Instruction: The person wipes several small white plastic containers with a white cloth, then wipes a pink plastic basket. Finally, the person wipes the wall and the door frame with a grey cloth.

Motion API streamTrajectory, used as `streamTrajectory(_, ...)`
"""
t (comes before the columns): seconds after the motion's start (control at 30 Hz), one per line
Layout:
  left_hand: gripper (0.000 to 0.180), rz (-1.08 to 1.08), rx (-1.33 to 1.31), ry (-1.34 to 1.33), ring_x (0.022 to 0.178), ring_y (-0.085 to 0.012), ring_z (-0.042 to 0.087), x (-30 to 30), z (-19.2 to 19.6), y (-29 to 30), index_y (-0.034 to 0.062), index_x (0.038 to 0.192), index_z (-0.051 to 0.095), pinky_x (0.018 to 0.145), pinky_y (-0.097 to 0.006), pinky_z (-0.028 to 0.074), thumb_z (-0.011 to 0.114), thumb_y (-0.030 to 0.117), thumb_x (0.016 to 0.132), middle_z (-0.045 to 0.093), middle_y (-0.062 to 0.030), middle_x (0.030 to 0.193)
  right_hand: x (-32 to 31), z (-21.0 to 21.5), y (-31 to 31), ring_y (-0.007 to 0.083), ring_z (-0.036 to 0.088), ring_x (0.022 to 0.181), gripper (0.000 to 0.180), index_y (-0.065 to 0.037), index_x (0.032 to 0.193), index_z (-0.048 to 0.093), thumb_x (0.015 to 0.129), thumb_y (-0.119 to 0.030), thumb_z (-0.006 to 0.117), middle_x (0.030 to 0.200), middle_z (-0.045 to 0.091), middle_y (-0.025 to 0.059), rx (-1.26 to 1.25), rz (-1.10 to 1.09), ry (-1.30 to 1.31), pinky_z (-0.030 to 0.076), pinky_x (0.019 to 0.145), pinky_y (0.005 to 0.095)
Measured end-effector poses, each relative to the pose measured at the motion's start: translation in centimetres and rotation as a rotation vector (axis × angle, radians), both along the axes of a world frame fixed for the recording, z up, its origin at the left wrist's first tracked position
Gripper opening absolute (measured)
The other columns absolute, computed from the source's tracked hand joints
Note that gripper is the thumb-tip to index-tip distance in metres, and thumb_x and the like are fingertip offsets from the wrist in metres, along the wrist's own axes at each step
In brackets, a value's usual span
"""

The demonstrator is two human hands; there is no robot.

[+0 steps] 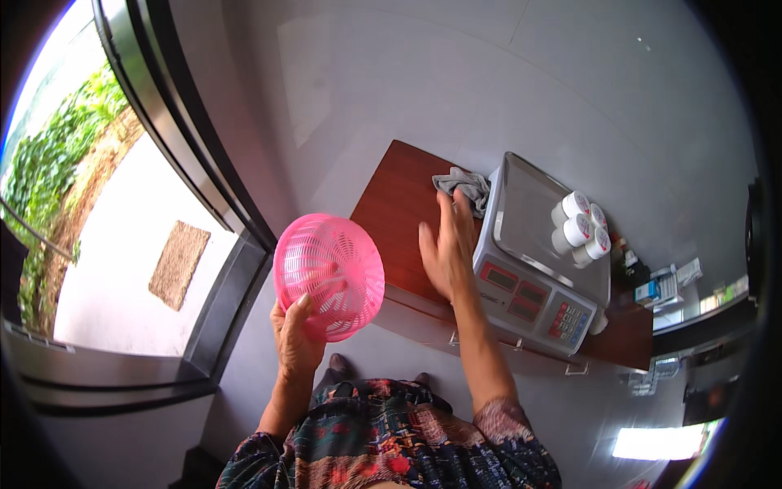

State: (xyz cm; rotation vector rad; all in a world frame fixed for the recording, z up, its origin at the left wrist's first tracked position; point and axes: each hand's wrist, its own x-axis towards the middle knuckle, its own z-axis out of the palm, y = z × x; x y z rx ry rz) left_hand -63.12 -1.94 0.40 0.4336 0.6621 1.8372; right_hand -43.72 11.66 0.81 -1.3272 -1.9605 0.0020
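Note:
A pink plastic mesh basket [346,277] is in my left hand [297,338], its thumb over the rim and the fingers showing through the slots from beneath. Nothing lies inside the basket. My right hand [450,248] reaches over the reddish-brown cabinet top [391,212] with its fingers apart, holding nothing. Just past its fingertips lies a crumpled grey cloth [466,189]; whether they touch it I cannot tell. Right beside this hand stands a digital weighing scale [521,301] with a metal pan and a keypad.
Several white lidded jars [578,230] stand together on the scale's pan. Small boxes [649,291] sit at the cabinet's right end. Handles [577,369] stick out along the cabinet front. At the left, a dark-framed doorway [220,155] opens onto a brown mat [179,265] and green plants.

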Motion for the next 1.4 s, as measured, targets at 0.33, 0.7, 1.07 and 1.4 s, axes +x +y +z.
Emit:
streamTrajectory(0.33,0.037,-0.088,0.023,0.074,0.096,-0.0253,0.062,-6.7,-1.8,2.9,-0.0068,0.118,0.049,0.080,-0.041,0.054,0.058,0.012,0.087,0.061,-0.0163,0.108,-0.8,-6.2,12.3,0.0366,0.051,0.105,0.054,-0.011,0.120,0.045,0.075,-0.028,0.068,0.107,0.056,0.0160,-0.238,-0.696,-0.282,0.045,0.079,0.0552)
streamTrajectory(0.7,0.042,-0.186,0.005,0.143,0.094,-0.0164,0.061,-5.1,-1.4,6.2,-0.0043,0.117,0.054,0.080,-0.032,0.053,0.071,0.009,0.081,0.063,-0.0108,0.108,-3.1,-6.7,-0.7,0.0343,0.047,0.104,0.037,-0.010,0.092,0.058,0.069,-0.034,0.074,0.110,0.050,0.0112,0.026,-0.263,-0.179,0.041,0.079,0.0501)
streamTrajectory(1.07,0.054,-0.231,0.232,0.286,0.095,-0.0105,0.056,-0.2,-2.0,6.0,0.0008,0.122,0.051,0.085,-0.028,0.048,0.077,0.013,0.076,0.061,-0.0039,0.111,-7.5,4.1,-6.8,0.0301,0.053,0.093,0.038,-0.002,0.111,0.059,0.077,-0.015,0.068,0.107,0.052,0.0141,0.362,0.358,0.189,0.045,0.083,0.0401)
streamTrajectory(1.4,0.037,-0.446,0.193,0.616,0.084,-0.0046,0.055,0.4,-2.1,4.2,0.0022,0.113,0.057,0.076,-0.023,0.047,0.070,0.003,0.079,0.062,0.0034,0.091,-6.2,6.7,-4.2,0.0325,0.056,0.095,0.048,-0.005,0.103,0.056,0.059,-0.003,0.076,0.101,0.060,0.0126,0.102,0.203,0.015,0.046,0.085,0.0430)
